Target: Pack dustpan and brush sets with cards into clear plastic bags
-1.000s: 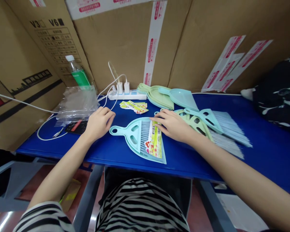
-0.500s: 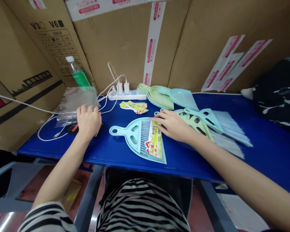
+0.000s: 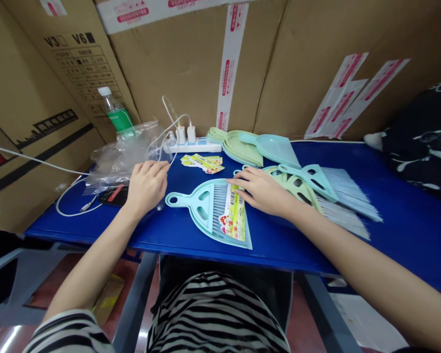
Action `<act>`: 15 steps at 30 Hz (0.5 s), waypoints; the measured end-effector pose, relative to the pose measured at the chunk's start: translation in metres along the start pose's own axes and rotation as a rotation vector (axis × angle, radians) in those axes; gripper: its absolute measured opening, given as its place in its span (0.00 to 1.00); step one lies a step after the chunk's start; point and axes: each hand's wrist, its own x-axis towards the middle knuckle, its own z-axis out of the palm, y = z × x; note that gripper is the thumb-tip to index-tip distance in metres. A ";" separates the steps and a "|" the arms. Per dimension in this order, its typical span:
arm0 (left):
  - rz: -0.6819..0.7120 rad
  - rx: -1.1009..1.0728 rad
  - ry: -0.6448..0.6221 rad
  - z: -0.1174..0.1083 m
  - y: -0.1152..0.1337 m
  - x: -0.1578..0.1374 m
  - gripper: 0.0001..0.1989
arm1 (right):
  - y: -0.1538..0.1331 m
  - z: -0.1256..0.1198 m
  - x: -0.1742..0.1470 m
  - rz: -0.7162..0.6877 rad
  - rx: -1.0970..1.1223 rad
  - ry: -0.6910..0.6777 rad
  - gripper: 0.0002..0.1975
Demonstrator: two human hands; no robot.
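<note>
My left hand (image 3: 148,186) is closed on the edge of a clear plastic bag (image 3: 125,152), which rises crumpled behind it. In front of me lies a light-blue dustpan (image 3: 185,200) with a matching brush (image 3: 220,203) nested in it. A printed label card (image 3: 238,215) rests across the bristles. My right hand (image 3: 260,191) lies with fingers stretched out, the fingertips touching the upper end of the card and the pan's edge. Under my right wrist and beyond it are more brushes (image 3: 314,181), green and blue, in a loose pile.
Stacked dustpans (image 3: 242,144) and several label cards (image 3: 206,163) lie towards the back. A power strip (image 3: 202,146) with chargers and white cables, a bottle (image 3: 118,115) and a dark phone-like object (image 3: 113,195) are at the left. Cardboard walls (image 3: 191,63) stand behind; a dark patterned fabric item (image 3: 422,142) is at right.
My left hand has moved right and slightly towards me, drawing the plastic bag, which has lifted and crumpled. The right hand, dustpan and card stay as they were.
</note>
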 end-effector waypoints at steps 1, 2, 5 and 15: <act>0.057 -0.029 -0.003 0.000 0.002 0.001 0.16 | 0.000 0.000 0.000 0.001 0.002 0.000 0.21; 0.111 -0.062 -0.012 -0.001 0.004 0.001 0.16 | 0.000 0.000 0.000 0.003 0.004 -0.001 0.21; 0.223 -0.170 -0.048 -0.002 0.009 0.002 0.17 | 0.001 0.000 0.000 0.005 0.008 0.001 0.20; 0.502 -0.331 -0.058 -0.009 0.029 0.000 0.17 | 0.000 -0.001 0.001 0.029 0.000 -0.009 0.21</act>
